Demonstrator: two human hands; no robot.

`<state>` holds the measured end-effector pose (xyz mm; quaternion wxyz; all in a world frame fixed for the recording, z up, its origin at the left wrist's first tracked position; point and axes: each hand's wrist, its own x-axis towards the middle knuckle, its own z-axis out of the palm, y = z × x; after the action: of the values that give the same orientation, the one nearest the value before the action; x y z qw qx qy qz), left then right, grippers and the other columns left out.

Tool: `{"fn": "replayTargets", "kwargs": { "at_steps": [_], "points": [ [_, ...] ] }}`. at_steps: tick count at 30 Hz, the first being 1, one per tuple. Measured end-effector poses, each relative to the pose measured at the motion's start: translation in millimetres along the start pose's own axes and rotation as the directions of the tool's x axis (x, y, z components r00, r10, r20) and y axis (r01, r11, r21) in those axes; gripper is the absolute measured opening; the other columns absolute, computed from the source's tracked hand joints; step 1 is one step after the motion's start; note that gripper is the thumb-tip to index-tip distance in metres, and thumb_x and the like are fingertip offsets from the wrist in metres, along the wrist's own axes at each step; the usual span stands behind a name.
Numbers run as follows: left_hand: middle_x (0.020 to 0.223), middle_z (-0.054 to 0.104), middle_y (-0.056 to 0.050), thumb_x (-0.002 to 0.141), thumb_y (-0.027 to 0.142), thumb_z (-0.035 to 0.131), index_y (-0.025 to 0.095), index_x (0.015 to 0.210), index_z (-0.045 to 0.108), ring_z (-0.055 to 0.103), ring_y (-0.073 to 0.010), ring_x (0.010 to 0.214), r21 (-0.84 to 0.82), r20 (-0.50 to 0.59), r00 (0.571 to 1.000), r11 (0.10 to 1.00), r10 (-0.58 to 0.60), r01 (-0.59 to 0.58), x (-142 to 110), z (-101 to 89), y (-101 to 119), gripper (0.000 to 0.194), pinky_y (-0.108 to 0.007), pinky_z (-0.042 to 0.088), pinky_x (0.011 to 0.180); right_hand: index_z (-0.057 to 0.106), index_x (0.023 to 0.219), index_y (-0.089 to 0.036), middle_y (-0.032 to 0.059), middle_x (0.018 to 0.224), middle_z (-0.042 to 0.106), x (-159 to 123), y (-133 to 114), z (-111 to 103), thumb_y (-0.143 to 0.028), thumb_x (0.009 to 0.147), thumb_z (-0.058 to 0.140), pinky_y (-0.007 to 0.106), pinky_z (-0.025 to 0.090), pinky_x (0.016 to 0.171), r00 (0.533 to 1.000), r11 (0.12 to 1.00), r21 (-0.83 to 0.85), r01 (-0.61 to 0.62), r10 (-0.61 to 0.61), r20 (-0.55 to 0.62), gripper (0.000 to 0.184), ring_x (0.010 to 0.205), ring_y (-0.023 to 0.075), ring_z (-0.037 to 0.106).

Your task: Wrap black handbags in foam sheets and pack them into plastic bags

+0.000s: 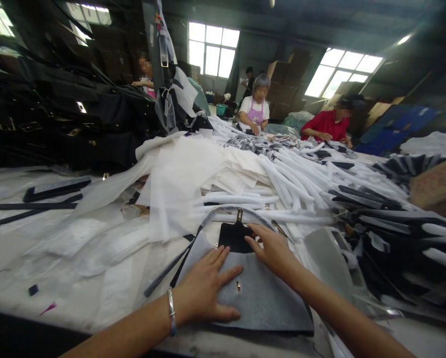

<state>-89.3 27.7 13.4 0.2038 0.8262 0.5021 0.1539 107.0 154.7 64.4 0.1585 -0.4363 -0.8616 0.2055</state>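
A handbag (268,298) lies flat in front of me, its front covered by a pale grey sheet. Its black flap (232,237) with a gold-coloured clasp plate (240,215) points away from me. A small gold-coloured turn lock (238,286) sticks out through the sheet. My left hand (204,286) is spread on the sheet, fingertips at the flap's lower left edge. My right hand (273,248) rests thumb and fingertips, apart from each other, on the flap's right side. Behind the flap arches the wrapped handle (230,211).
White sheets (181,169) and white wrapped tubes (293,179) are heaped beyond the bag. Clear plastic bags (107,248) and black strips (55,191) lie to the left. Black bags (394,258) crowd the right, near a cardboard box (437,184). Several people work farther back.
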Motion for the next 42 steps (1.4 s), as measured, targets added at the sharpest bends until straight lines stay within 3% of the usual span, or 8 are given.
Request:
{"fn": "replayTargets", "kwargs": {
  "at_steps": [4,7,14,17,21,26,36,42],
  "points": [
    [0.162,0.010,-0.011,0.071,0.079,0.059,0.036,0.148,0.035,0.017,-0.0405,0.145,-0.039,-0.006,1.000,0.999,-0.005,0.005,-2,2.6,-2,0.091,-0.055,0.020,0.116,0.061,0.124,-0.014,0.0103,0.096,0.076,51,6,17,-0.028,0.086,0.062,0.038,0.057,0.078,0.995,0.990,0.105,-0.096,0.098,-0.010,0.041,0.083,0.0255,0.073],
    [0.162,0.009,-0.010,0.071,0.079,0.059,0.037,0.148,0.035,0.017,-0.0410,0.145,-0.047,-0.018,1.000,0.999,-0.014,0.013,-3,4.0,-3,0.091,-0.055,0.020,0.116,0.063,0.118,-0.017,0.0055,0.093,0.077,60,6,21,-0.025,0.086,0.060,0.032,0.058,0.071,0.994,0.971,0.218,-0.102,0.106,-0.005,0.033,0.078,0.0213,0.073],
    [0.160,0.022,-0.011,0.069,0.077,0.063,0.033,0.145,0.042,0.023,-0.0409,0.144,-0.049,-0.100,0.995,0.998,0.020,-0.025,-3,1.7,-1,0.090,-0.054,0.022,0.115,0.070,0.101,-0.022,0.0052,0.102,0.074,-9,-15,0,-0.029,0.088,0.058,0.035,0.056,0.089,0.998,0.939,0.342,0.027,-0.007,-0.058,0.019,0.097,0.0221,0.070],
    [0.153,0.036,-0.011,0.068,0.071,0.068,0.031,0.142,0.046,0.032,-0.0386,0.139,-0.028,-0.158,0.986,0.998,0.055,-0.060,-2,-1.0,2,0.087,-0.052,0.024,0.115,0.072,0.104,-0.025,0.0043,0.112,0.072,-46,-19,3,-0.021,0.089,0.058,0.036,0.052,0.098,0.990,0.942,0.305,0.142,-0.132,-0.051,0.021,0.107,0.0209,0.066],
    [0.143,0.049,-0.009,0.066,0.068,0.072,0.027,0.140,0.047,0.038,-0.0356,0.134,-0.001,-0.169,0.984,0.998,0.057,-0.058,-1,-1.7,7,0.089,-0.051,0.019,0.117,0.068,0.119,-0.025,0.0082,0.121,0.069,-74,-9,17,-0.012,0.092,0.052,0.034,0.056,0.094,0.942,0.922,0.214,0.323,-0.335,0.018,0.033,0.109,0.0197,0.066],
    [0.136,0.055,-0.008,0.067,0.070,0.070,0.025,0.133,0.053,0.042,-0.0340,0.131,0.028,-0.156,0.987,0.999,0.029,-0.025,-1,-3.5,10,0.082,-0.048,0.017,0.118,0.065,0.125,-0.024,0.0103,0.127,0.065,-81,0,24,-0.012,0.095,0.049,0.035,0.054,0.098,0.908,0.903,0.190,0.385,-0.407,0.097,0.036,0.115,0.0204,0.064],
    [0.132,0.057,-0.009,0.071,0.073,0.065,0.024,0.128,0.058,0.045,-0.0330,0.127,0.072,-0.175,0.982,0.996,0.067,-0.055,-1,-3.1,12,0.075,-0.049,0.020,0.116,0.072,0.111,-0.023,0.0082,0.118,0.069,-83,5,29,-0.028,0.091,0.065,0.030,0.055,0.094,0.949,0.926,0.262,0.270,-0.302,0.090,0.022,0.106,0.0209,0.067],
    [0.126,0.060,-0.012,0.071,0.075,0.062,0.022,0.120,0.063,0.047,-0.0348,0.126,0.113,-0.203,0.973,0.990,0.109,-0.088,-1,1.9,10,0.072,-0.053,0.026,0.114,0.073,0.108,-0.023,0.0073,0.117,0.067,-83,8,31,-0.026,0.088,0.068,0.029,0.053,0.092,0.952,0.931,0.279,0.233,-0.278,0.132,0.020,0.105,0.0211,0.065]
  ]
}}
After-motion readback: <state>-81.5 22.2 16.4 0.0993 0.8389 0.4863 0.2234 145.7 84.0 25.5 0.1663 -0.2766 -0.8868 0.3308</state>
